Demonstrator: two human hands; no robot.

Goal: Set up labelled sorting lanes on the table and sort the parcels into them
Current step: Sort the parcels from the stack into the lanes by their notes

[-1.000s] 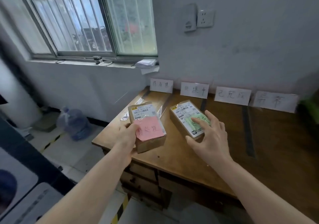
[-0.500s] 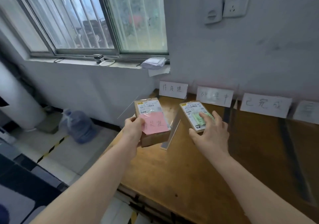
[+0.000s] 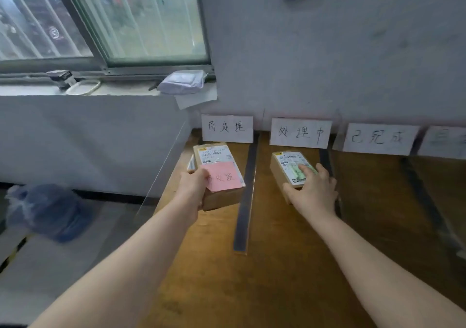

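Left of the tape strip (image 3: 245, 196), the left hand (image 3: 193, 185) grips the pink-note box (image 3: 218, 173) by its near corner; right of the strip, the right hand (image 3: 315, 191) clasps the green-note box (image 3: 292, 167), fingers over its top. Both boxes have moved up the table (image 3: 277, 264) from its near edge. Each is now just short of its wall label (image 3: 227, 128) — letting go looks next.
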